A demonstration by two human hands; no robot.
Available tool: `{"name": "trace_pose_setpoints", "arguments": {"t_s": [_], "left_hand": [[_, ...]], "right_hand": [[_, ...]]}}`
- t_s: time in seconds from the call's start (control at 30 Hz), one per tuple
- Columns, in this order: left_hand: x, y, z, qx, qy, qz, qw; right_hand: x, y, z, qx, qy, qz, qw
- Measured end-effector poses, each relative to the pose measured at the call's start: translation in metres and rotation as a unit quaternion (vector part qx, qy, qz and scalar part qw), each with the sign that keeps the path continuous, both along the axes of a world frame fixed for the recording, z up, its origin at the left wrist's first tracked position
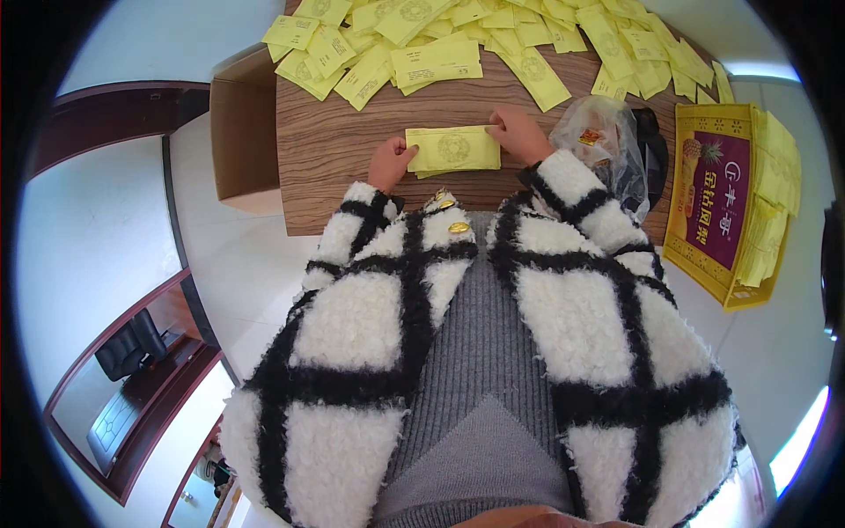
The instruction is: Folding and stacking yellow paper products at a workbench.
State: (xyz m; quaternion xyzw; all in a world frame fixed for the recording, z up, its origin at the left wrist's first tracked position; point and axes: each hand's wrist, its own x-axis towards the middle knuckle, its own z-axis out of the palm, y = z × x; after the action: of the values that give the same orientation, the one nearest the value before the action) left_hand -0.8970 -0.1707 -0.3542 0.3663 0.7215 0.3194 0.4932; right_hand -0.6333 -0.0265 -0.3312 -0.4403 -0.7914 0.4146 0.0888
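A small stack of yellow printed paper packets (454, 150) lies over the near part of the wood-grain table (352, 141). At its left end my left hand (391, 165) is closed, thumb and fingers pinching the edge. My right hand (521, 136) grips the stack's upper right corner in the same way. The packets lie lengthwise from left to right, with a round printed pattern in the middle of the top one. Beyond the hands, a large loose heap of similar yellow packets (437, 63) covers the far side of the table.
Right of my right hand sits a clear plastic bag (603, 141) with a red label, beside a black object (650, 150). A yellow and purple box (715, 194) off the table's right side holds more packets. An open cardboard box (244, 132) stands at the table's left edge.
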Motion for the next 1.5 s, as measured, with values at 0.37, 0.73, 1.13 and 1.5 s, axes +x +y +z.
{"name": "trace_pose_setpoints", "arguments": {"t_s": [0.37,0.73,1.13,1.5], "left_hand": [[0.012,0.002,-0.006,-0.012,0.023,-0.037,0.999],[0.008,0.0,0.004,-0.04,-0.028,-0.007,0.999],[-0.008,0.001,-0.001,-0.05,-0.183,0.128,0.974],[-0.006,0.006,-0.006,-0.057,-0.19,0.109,0.974]], "right_hand": [[0.01,-0.008,-0.007,-0.06,0.063,-0.097,0.992],[0.014,0.021,-0.009,0.018,0.052,-0.104,0.993],[0.02,0.086,0.016,0.151,-0.281,-0.238,0.917],[0.027,0.072,-0.002,0.055,-0.324,-0.265,0.906]]}}
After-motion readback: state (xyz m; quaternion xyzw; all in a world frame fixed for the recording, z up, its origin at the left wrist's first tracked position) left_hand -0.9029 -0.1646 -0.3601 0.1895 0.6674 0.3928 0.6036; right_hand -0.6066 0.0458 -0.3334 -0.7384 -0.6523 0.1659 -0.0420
